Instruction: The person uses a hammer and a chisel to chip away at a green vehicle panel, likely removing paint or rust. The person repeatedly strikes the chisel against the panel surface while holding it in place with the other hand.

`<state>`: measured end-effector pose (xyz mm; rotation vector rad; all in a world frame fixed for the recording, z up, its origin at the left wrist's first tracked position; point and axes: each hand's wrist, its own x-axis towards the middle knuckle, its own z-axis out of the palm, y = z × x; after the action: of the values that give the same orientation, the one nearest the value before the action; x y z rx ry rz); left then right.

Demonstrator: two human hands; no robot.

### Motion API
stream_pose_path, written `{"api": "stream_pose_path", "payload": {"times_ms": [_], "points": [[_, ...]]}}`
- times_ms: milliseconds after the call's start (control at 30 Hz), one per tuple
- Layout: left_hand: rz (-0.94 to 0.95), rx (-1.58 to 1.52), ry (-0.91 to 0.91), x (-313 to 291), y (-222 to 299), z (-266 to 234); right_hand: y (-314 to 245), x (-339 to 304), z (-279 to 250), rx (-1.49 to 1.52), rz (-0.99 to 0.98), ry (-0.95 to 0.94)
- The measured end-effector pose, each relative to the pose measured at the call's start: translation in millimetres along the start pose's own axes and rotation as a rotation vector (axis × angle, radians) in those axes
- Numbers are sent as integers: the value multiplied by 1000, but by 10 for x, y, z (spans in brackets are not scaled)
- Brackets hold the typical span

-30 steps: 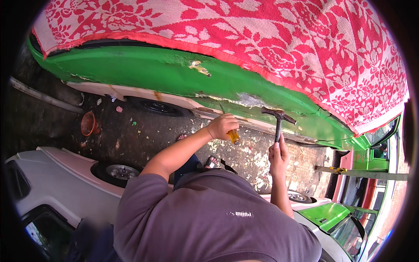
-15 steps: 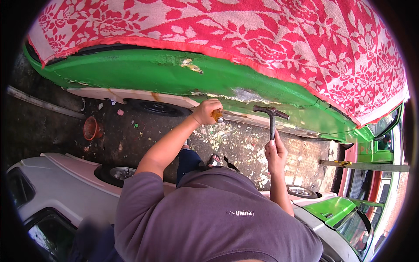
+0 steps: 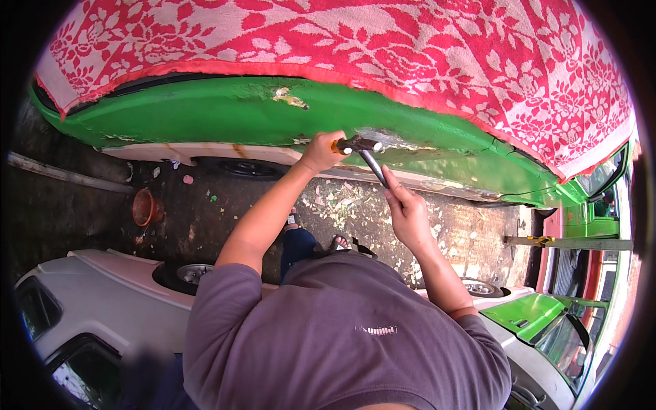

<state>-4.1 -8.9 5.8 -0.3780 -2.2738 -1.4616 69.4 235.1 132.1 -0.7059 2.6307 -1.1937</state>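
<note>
Dark T-headed metal hammer (image 3: 374,166) and amber-handled tool (image 3: 335,146), in hand
Right hand (image 3: 408,210), closed round the hammer's shaft; left hand (image 3: 321,152), fisted round the amber handle; hammer head at the handle's end, contact unclear; behind, chipped green painted vehicle panel (image 3: 205,113); red-and-white floral cloth (image 3: 410,51), draped over vehicle; round orange-red pot (image 3: 143,208), on dark ground (image 3: 195,225)
</note>
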Motion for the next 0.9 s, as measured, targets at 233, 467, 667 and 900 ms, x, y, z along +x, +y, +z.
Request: {"api": "stream_pose_path", "payload": {"times_ms": [233,467,667,900], "points": [[-89,-43,50,25,39,-23,103,-55,32,80,-123,221],[-75,-47,125,77,-7,8,14,93,-25,171,-21,195],[-174,-116,142,99,-188,84,-131,255,-95,-35,70,30],[-226,-170,141,184,-45,-11,-127,374,-88,-65,16,64]]}}
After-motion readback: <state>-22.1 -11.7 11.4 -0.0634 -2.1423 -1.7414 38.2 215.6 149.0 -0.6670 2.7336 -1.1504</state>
